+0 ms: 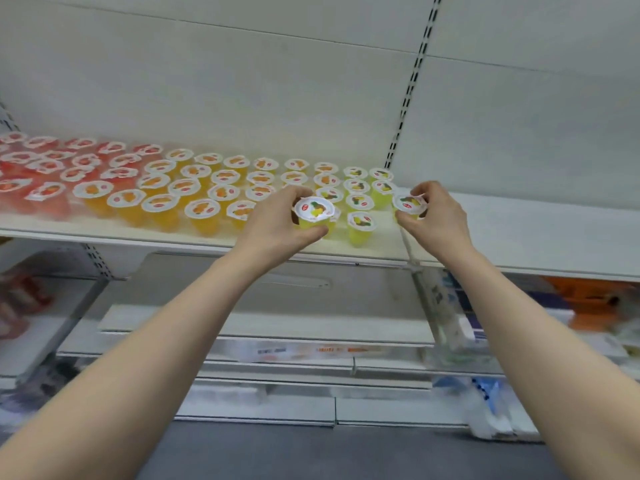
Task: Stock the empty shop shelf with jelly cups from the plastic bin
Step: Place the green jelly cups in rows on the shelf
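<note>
I am rating the yellow jelly cup (314, 211) at centre frame as light, thin-walled and easily dented, best taken round its side wall under the rim. The left hand (277, 223) is wrapping its grip round it at the shelf (519, 233) front; the right hand (438, 216) is pinching a second cup (409, 203) just right of the stocked rows (221, 192). The bin is not showing.

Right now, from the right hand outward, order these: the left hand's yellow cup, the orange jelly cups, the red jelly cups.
1. Yellow cup in the left hand, just leftward.
2. Orange jelly cups, further left.
3. Red jelly cups, far left end.
</note>
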